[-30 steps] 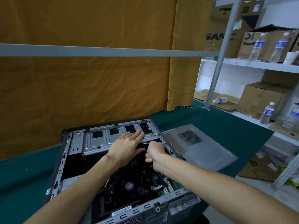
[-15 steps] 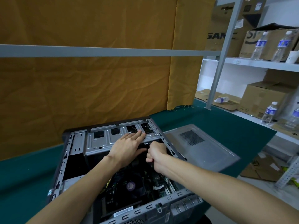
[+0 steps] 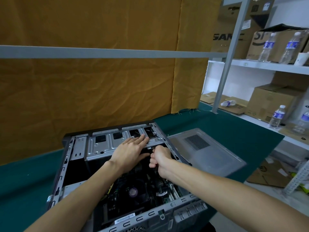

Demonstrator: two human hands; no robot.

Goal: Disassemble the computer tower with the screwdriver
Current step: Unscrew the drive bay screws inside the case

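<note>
lying on its side with the open face up, the computer tower (image 3: 117, 190) sits on the green worktop (image 3: 217, 129), near the viewer and left of centre. inside, a dark motherboard carries a cooler fan (image 3: 133, 192) with a purple hub label. a grey metal drive cage (image 3: 103, 144) spans the far part of the chassis. a barcode label (image 3: 125, 218) is fixed to the near frame rail.

left hand (image 3: 129, 150): fingers straight and together, palm down, resting flat on the near edge of the drive cage, fingertips reaching toward its far right cut-outs. it grips nothing.

right hand (image 3: 159, 158): fingers curled into a fist just right of the left hand, below the cage edge. a dark object shows under the fist; whether this is the screwdriver cannot be told, and the tip is hidden.

the removed side panel (image 3: 205, 151), grey with a perforated vent, lies flat on the worktop just beside the tower on its right.

behind the worktop hangs an ochre cloth (image 3: 92, 89), crossed by a grey horizontal bar (image 3: 100, 51). to the right, a white shelving unit (image 3: 260, 65) holds cardboard boxes (image 3: 270, 101) and several water bottles (image 3: 277, 117); one bottle lies on its side on the lower shelf. flattened cardboard (image 3: 269, 174) lies on the floor at the right.
</note>
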